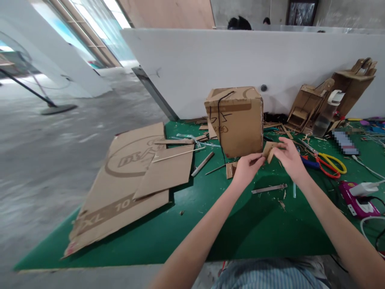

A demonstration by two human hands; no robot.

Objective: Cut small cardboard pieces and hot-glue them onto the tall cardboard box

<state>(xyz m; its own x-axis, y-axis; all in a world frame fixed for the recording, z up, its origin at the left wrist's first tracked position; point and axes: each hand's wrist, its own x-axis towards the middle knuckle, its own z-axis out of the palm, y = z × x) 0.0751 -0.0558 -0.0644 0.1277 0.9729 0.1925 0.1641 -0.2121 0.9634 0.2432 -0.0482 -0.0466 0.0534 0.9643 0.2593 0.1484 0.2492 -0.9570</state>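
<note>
Between my two hands is a small piece of brown cardboard [270, 149], held just right of a cardboard box [240, 124] with a black cord down its front. My left hand [247, 167] pinches the piece's left side. The fingers of my right hand [287, 156] close on its right side. Another small cardboard piece [230, 170] lies beside my left hand on the green table [198, 237]. A narrow grey strip [269, 188] lies below my hands. Scissors with yellow handles [332, 161] and red-handled ones [329, 171] lie right of my right hand.
Large flat cardboard sheets [120, 172] cover the table's left part. A white partition [186, 72] stands behind. At the right are a water bottle [326, 114], cardboard models [306, 105], a phone [345, 143] and a magenta power strip [357, 200] with cables.
</note>
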